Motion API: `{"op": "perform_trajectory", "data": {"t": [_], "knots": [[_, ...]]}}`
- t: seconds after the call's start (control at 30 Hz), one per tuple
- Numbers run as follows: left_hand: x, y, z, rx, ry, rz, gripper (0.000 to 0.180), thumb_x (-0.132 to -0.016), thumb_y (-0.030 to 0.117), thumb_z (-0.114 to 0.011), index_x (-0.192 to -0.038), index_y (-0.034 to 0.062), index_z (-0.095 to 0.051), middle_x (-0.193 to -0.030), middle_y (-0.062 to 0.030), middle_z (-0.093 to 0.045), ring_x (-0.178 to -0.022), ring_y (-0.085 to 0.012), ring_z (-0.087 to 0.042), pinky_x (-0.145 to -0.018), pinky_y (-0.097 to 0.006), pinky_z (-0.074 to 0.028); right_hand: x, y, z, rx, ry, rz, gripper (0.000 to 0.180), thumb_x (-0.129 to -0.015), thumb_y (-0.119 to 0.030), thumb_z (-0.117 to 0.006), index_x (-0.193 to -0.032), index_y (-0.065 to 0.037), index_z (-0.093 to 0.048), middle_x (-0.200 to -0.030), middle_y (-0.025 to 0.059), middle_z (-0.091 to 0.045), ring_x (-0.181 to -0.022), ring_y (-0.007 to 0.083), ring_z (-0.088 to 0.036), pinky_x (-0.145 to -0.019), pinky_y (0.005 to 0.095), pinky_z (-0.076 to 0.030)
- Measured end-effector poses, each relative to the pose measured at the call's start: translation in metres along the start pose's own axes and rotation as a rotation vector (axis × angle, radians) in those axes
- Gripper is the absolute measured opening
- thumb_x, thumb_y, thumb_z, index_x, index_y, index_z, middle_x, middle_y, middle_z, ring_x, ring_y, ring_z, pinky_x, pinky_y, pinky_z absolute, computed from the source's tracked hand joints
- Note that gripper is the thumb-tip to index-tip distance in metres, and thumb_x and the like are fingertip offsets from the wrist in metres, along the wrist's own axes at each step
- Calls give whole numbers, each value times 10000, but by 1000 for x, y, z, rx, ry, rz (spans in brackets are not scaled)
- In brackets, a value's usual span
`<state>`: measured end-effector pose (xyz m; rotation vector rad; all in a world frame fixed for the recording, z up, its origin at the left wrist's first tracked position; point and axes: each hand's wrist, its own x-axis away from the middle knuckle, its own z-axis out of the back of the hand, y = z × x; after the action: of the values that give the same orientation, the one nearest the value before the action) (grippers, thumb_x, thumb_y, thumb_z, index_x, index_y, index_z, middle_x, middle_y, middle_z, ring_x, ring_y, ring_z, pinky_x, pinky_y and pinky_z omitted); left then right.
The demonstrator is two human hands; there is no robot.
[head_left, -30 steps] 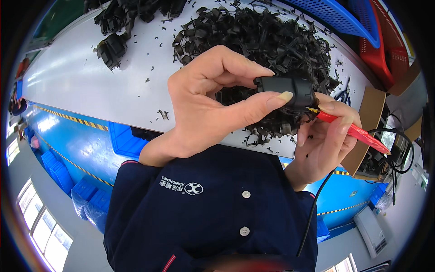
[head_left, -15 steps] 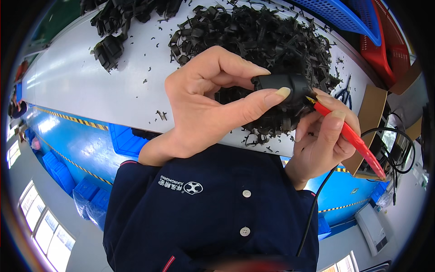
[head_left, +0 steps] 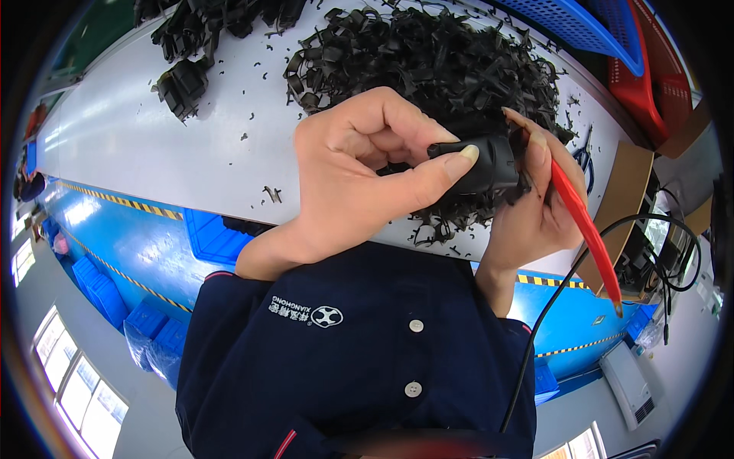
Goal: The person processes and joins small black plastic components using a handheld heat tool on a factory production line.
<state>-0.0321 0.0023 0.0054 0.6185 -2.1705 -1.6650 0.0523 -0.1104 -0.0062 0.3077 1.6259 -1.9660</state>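
Note:
My left hand (head_left: 344,180) pinches a hollow-looking black plastic part (head_left: 493,162) between thumb and forefinger, above the table. At the part's right end, my right hand (head_left: 539,206) has its fingertips against or just behind it. A slim red-handled tool (head_left: 587,218) lies across the right hand, its long handle slanting down to the right. The tool's working tip is hidden behind the fingers now. Beneath and behind both hands spreads a big heap of black plastic scraps (head_left: 413,57).
More black parts (head_left: 183,88) sit at the far left of the white table (head_left: 153,145), with crumbs scattered about. Blue-handled scissors (head_left: 584,157) lie right of the heap. Blue (head_left: 573,30) and red (head_left: 638,84) baskets, a cardboard box (head_left: 621,206) and a black cable (head_left: 543,321) are at the right.
The tool's pointed tip has left the part's right end and swung out of sight. My right fingers have moved up and left onto that end; the left hand has shifted slightly right.

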Motion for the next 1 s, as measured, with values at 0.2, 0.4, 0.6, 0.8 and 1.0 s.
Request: {"op": "perform_trajectory", "data": {"t": [0.2,0.4,0.6,0.8,1.0], "knots": [[-1,0,7,371,-155,226,100,-720,-53,-613,-756,-22,-524,-678,-67,-592,-623,-98,-596,-535,-192,-489,-11,22,-10,-88,68,-99,91,-779,-10,-589,-853,43,-600,-733,77,-604,-502,57,-481,-464,140,-361],[1,4,5,323,-287,213,213,-742,1,-572,-924,-72,-488,-774,-155,-577,-585,-173,-604,-507,-250,-526,-31,41,1,191,-69,-60,94,-745,-76,-645,-815,-14,-638,-804,61,-590,-592,69,-502,-504,156,-365],[-1,4,8,151,-115,65,219,-761,-37,-554,-977,-73,-537,-788,-159,-583,-598,-165,-610,-518,-233,-522,-8,7,33,-534,-104,-262,293,-861,-203,-453,-815,59,-576,-852,226,-564,-412,58,-393,-371,141,-283],[4,0,4,162,-161,-17,268,-736,-72,-570,-1002,-75,-531,-829,-163,-582,-674,-165,-611,-559,-232,-516,5,-13,24,-628,-157,-354,310,-852,-248,-498,-816,54,-561,-840,229,-584,-379,76,-417,-328,160,-261],[-3,-6,4,-45,-179,-248,338,-661,-126,-623,-987,-74,-548,-867,-141,-573,-728,-128,-574,-558,-198,-476,5,-12,23,-593,-177,-410,305,-856,-242,-499,-818,54,-563,-805,198,-600,-369,75,-416,-320,163,-259]]}}
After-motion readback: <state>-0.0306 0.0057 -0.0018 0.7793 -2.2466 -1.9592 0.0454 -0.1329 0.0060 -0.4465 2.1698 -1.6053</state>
